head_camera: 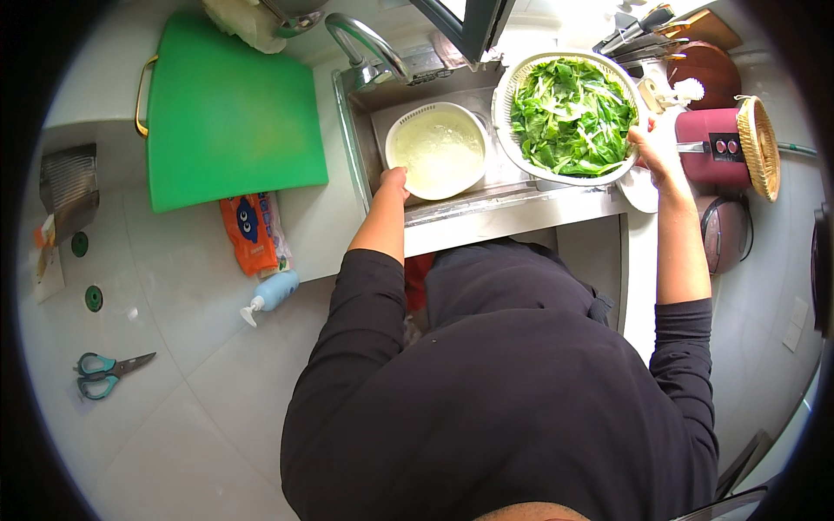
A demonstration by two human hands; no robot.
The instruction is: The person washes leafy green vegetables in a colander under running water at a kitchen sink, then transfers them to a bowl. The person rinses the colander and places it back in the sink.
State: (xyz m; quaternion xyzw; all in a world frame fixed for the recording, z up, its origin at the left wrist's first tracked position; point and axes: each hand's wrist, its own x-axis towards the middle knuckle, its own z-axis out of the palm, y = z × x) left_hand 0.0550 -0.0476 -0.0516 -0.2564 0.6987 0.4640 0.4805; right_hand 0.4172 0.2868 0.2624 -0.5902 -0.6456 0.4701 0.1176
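Observation:
My right hand [653, 148] grips the right rim of a white plastic colander [504, 124] heaped with chopped leafy greens [573, 117]. The colander is held above the right part of a stainless steel sink [378, 140]. My left hand [393, 181] has hold of the lower left rim of a white basin [483, 151]. Cloudy, pale greenish water [440, 148] with bubbles fills much of this basin, which is inside the sink. The fingers beneath both rims are mostly hidden.
A curved chrome faucet [368, 39] rises behind the sink. To the left lies a green cutting board [234, 124]; a blue pump bottle [277, 291] and an orange packet [247, 234] are below it. A maroon appliance [710, 148] stands at right. Scissors [114, 374] hang far left.

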